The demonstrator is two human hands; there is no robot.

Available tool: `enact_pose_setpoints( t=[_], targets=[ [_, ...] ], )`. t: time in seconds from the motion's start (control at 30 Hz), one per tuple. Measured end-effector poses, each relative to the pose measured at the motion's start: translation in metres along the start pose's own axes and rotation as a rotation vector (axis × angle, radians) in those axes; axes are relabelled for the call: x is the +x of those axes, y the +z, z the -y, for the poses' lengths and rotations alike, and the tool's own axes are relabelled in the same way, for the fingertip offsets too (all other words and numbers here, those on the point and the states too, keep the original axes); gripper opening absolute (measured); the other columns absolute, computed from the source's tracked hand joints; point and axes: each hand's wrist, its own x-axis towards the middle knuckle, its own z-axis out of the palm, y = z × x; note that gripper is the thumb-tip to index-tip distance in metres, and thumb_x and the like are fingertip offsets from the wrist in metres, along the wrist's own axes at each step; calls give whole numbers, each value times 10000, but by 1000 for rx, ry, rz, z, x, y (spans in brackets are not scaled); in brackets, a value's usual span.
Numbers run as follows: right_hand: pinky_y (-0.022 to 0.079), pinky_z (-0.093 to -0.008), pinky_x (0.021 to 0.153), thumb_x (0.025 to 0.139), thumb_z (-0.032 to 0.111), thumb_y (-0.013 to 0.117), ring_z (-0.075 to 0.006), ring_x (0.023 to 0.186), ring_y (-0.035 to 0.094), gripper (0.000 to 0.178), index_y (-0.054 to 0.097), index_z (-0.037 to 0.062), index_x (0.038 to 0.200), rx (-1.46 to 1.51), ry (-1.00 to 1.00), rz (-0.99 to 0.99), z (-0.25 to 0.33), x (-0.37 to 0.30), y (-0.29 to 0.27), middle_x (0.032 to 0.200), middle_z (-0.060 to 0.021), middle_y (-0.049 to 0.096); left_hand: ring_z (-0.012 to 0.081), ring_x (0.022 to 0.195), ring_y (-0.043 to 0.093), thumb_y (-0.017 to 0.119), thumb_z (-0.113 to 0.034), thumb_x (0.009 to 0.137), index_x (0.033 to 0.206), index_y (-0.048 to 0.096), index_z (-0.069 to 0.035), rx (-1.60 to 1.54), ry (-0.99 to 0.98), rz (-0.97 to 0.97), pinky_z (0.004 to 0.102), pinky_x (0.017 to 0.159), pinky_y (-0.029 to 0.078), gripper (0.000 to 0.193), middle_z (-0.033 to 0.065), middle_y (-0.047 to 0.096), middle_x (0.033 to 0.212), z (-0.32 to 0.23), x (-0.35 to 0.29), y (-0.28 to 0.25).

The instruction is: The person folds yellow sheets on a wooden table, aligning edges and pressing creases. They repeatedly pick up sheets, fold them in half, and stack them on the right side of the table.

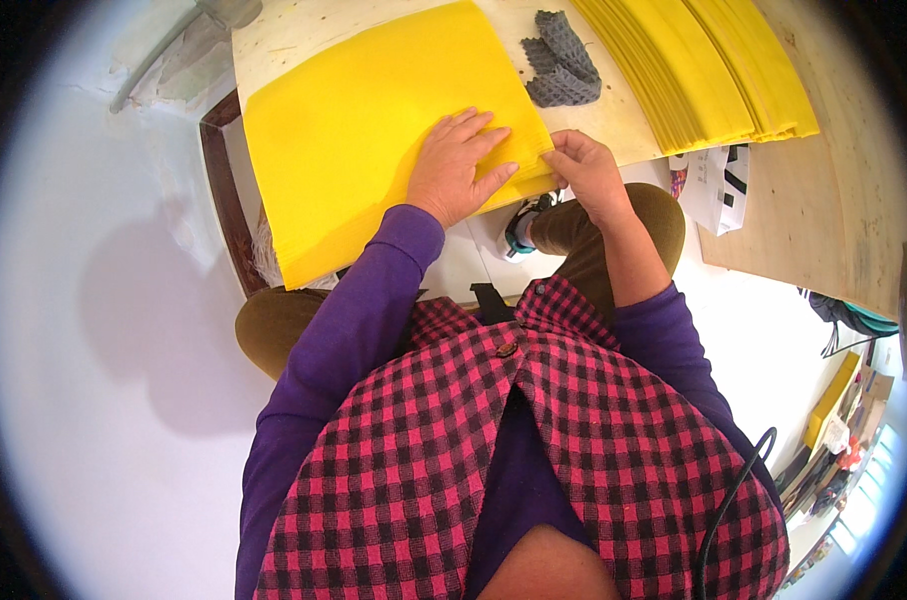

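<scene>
In front of me a stack of yellow sheets [354,130] lies on the wooden table, its near edge reaching over the table's front. My left hand [459,165] rests flat on the top sheet near the right part of that edge, fingers spread. At the stack's near right corner, my right hand [586,172] pinches the edge of a yellow sheet between thumb and fingers. How many layers it grips is hidden. A crumpled grey knitted cloth [562,62] lies just beyond the right hand, right of the stack.
More yellow folded sheets [684,70] lie in piles at the table's right. A white bag [716,190] with black marks is below them, beside a plywood panel [804,220]. A dark wooden frame [224,190] stands at the left by the white wall [104,380].
</scene>
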Motion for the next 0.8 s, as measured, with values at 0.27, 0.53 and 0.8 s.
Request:
enact_pose_setpoints(
  t=[0.27, 0.53, 0.8],
  targets=[
    [419, -198, 603, 899, 98, 594, -53, 646, 518, 131, 603, 15, 1001, 12, 12, 47, 2, -2, -3, 793, 18, 618, 363, 1269, 440, 569, -445, 884, 1219, 617, -93, 2, -1, 6, 463, 1088, 300, 488, 161, 539, 1315, -1, 1, -1],
    [427, -197, 583, 899, 57, 610, -48, 637, 521, 108, 624, 2, 991, 21, -17, 26, 6, 1, -1, 794, 10, 627, 357, 1276, 434, 618, -556, 798, 1232, 596, -76, -2, 5, -1, 480, 1101, 278, 648, 174, 541, 1303, -2, 1, -2],
    [429, -191, 656, 896, 71, 610, -45, 742, 526, 163, 605, 23, 1053, -48, -146, 126, 30, 18, 8, 881, 15, 616, 360, 1291, 423, 672, -448, 757, 1282, 527, -18, -2, -26, 34, 471, 1111, 271, 694, 186, 529, 1315, -2, 1, -4]
  ],
)
